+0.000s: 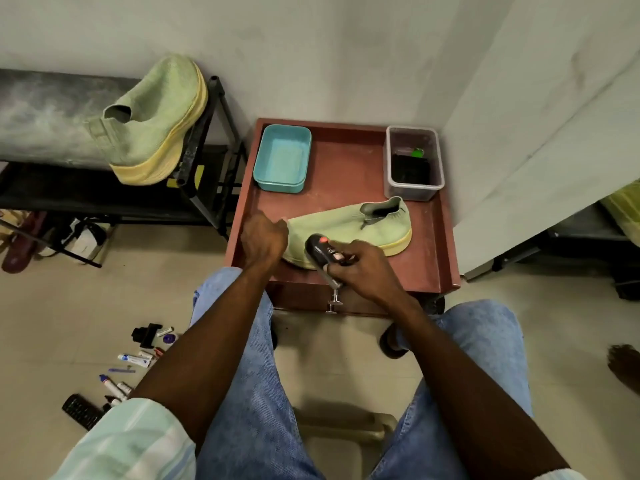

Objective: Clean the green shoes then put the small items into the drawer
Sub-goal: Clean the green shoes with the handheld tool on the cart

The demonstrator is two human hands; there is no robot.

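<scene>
One green shoe (pixel 349 225) with a yellow sole lies on the brown cabinet top (pixel 346 168), toe to the left. My left hand (pixel 265 237) grips its toe. My right hand (pixel 360 265) holds a black brush (pixel 320 251) with a red spot against the shoe's near side. The second green shoe (pixel 149 123) leans on its side on the black rack (pixel 204 140) at the left. Small items (pixel 135 362), tubes, markers and a black remote, lie scattered on the floor at the lower left. The drawer handle (pixel 334 299) shows below my right hand.
A teal tray (pixel 282 159) and a clear box (pixel 414 164) with dark contents stand at the back of the cabinet top. Shoes lie under the rack at far left. A white panel leans at the right. My knees frame a stool below.
</scene>
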